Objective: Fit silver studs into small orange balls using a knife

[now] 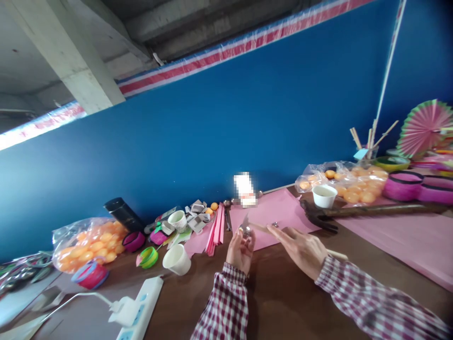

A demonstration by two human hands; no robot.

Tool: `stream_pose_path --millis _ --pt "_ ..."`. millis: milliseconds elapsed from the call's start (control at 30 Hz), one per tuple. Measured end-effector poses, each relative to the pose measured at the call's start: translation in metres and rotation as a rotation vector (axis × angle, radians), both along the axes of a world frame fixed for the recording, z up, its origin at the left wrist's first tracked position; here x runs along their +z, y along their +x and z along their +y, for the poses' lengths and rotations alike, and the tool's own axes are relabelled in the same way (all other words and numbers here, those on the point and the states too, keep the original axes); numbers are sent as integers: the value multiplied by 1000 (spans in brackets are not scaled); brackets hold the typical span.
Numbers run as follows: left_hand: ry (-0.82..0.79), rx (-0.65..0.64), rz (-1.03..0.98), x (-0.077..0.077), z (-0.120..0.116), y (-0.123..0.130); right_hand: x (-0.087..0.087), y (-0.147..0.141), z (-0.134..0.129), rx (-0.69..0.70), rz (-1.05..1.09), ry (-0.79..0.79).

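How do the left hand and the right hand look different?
The left hand points up in the picture, while the right hand points leftward, its back showing. The left hand cups a small shiny thing; the right hand holds a pale-handled tool. Both come out of checked sleeves.

Pixelated patch (245, 189), 12 o'clock from the left hand (241, 249): unreadable.
Power strip (147, 302), 8 o'clock from it: no legible marking.
Worktop (283, 302): no readable text.
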State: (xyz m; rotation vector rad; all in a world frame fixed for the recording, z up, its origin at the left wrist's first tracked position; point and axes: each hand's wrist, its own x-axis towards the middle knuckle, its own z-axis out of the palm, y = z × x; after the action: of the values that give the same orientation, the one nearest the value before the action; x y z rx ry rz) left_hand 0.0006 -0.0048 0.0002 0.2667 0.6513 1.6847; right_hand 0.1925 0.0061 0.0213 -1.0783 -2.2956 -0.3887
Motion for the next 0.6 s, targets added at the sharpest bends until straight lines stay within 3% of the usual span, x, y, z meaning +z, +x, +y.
stream_pose_path --millis 67,233,333,500,600 --pt "-8 -35 -16 -2 0 0 -1 1 1 3 -6 4" --pt "-35 55 -20 -4 3 -2 -1 1 2 -14 51 42" --pt "-23 19 -6 -5 4 -2 -2 0 1 16 -1 6" --pt "-50 94 -20 -2 3 -2 0 1 0 -17 14 19" --pt "-69 67 -49 1 2 -2 1 2 0 -12 -10 2"
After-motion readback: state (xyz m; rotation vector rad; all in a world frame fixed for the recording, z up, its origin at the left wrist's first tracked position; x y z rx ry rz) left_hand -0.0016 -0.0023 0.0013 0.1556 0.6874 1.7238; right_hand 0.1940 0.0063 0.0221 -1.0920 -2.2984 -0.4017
